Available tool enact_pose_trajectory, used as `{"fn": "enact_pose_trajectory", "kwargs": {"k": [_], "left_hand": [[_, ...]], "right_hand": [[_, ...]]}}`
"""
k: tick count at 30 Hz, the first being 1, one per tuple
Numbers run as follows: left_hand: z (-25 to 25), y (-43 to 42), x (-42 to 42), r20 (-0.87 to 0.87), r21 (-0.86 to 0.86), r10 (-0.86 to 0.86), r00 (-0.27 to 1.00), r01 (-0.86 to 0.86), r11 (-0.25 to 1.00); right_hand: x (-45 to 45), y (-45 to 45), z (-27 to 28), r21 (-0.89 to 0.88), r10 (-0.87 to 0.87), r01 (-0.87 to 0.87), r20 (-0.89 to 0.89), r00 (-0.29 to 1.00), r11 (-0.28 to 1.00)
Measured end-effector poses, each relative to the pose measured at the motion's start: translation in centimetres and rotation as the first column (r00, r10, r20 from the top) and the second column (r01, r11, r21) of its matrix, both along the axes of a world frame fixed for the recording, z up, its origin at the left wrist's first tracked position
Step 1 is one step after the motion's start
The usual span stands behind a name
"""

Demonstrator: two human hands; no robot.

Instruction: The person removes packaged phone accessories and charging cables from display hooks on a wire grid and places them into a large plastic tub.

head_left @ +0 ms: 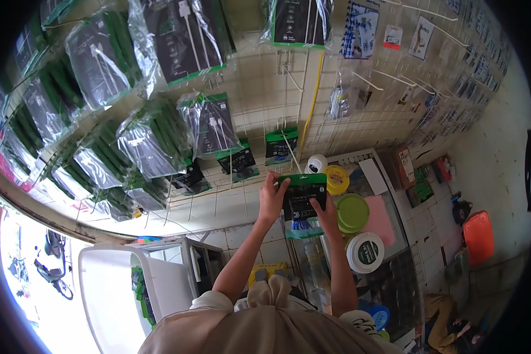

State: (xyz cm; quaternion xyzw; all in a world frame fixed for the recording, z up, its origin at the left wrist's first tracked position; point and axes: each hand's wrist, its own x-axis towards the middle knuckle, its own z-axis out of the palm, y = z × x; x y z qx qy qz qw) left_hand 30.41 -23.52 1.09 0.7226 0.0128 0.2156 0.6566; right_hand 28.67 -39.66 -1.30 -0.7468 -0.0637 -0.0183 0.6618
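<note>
Wire mesh (286,106) hung with packs (209,127) lines the wall (251,68); the left hand (272,199) and right hand (327,217), fingers (284,184) clamped on a pouch (301,197), are near tubs (353,213) on the bench (396,259).

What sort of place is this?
Probably a small phone-accessory shop: bagged cable packs hang in rows from a wire wall grid, the left hand and right hand hold a packet printed "Charging Cable", and what looks like a glass display counter stands nearby.
</note>
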Motion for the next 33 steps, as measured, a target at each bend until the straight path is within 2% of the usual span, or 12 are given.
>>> {"fn": "enact_pose_trajectory", "kwargs": {"k": [2, 4, 6, 7, 10, 13, 17, 20, 25, 27, 31, 33], "left_hand": [[0.9, 0.2, -1.0, -0.018, -0.012, -0.023, 1.000, 0.023, 1.000], [1.9, 0.5, -2.2, -0.033, -0.026, -0.026, 0.999, 0.025, 0.999], [2.7, 1.2, -3.6, 0.006, -0.131, -0.061, 0.998, 0.062, 0.990], [3.6, 1.6, -4.7, 0.009, -0.130, -0.022, 1.000, 0.023, 0.991], [4.6, 3.8, -8.3, -0.049, -0.069, -0.066, 0.997, 0.062, 0.996], [5.4, 5.5, -12.9, -0.122, -0.034, 0.031, 0.992, -0.036, 0.999], [5.0, 8.6, -17.5, -0.037, 0.009, 0.251, 0.967, -0.251, 0.968], [5.8, 11.3, -20.7, -0.058, -0.225, 0.362, 0.930, -0.365, 0.903], [6.3, 16.3, -27.1, 0.008, -0.267, 0.622, 0.783, -0.598, 0.756], [5.5, 18.5, -29.9, 0.019, -0.204, 0.738, 0.674, -0.720, 0.663], [4.5, 21.9, -35.2, -0.107, -0.085, 0.863, 0.494, -0.869, 0.487], [3.9, 23.5, -37.4, -0.106, -0.071, 0.902, 0.419, -0.908, 0.414]], "right_hand": [[-0.7, 0.0, -0.2, 0.022, 0.032, -0.032, 0.011, 0.999, 0.999], [-1.1, 0.8, 0.0, 0.125, 0.005, -0.011, 0.055, 0.998, 0.992], [-1.4, 2.2, 1.3, 0.181, 0.025, -0.041, 0.092, 0.995, 0.983], [-1.7, 3.1, 2.3, 0.240, 0.014, -0.043, 0.122, 0.992, 0.970], [-2.3, 6.3, 4.4, 0.313, 0.121, -0.150, 0.109, 0.987, 0.938], [-3.2, 9.8, 6.9, 0.320, 0.242, -0.277, 0.145, 0.959, 0.906], [-5.3, 14.7, 9.6, 0.327, 0.483, -0.499, 0.134, 0.865, 0.803], [-7.2, 18.9, 10.7, 0.232, 0.624, -0.642, 0.155, 0.766, 0.730], [-12.8, 26.0, 10.5, 0.184, 0.831, -0.838, 0.137, 0.540, 0.514], [-15.3, 28.9, 9.7, 0.213, 0.892, -0.876, 0.033, 0.450, 0.434], [-19.6, 34.6, 8.4, 0.201, 0.958, -0.936, -0.050, 0.284, 0.288], [-21.5, 37.6, 7.5, 0.119, 0.970, -0.963, -0.073, 0.233, 0.241]]}}
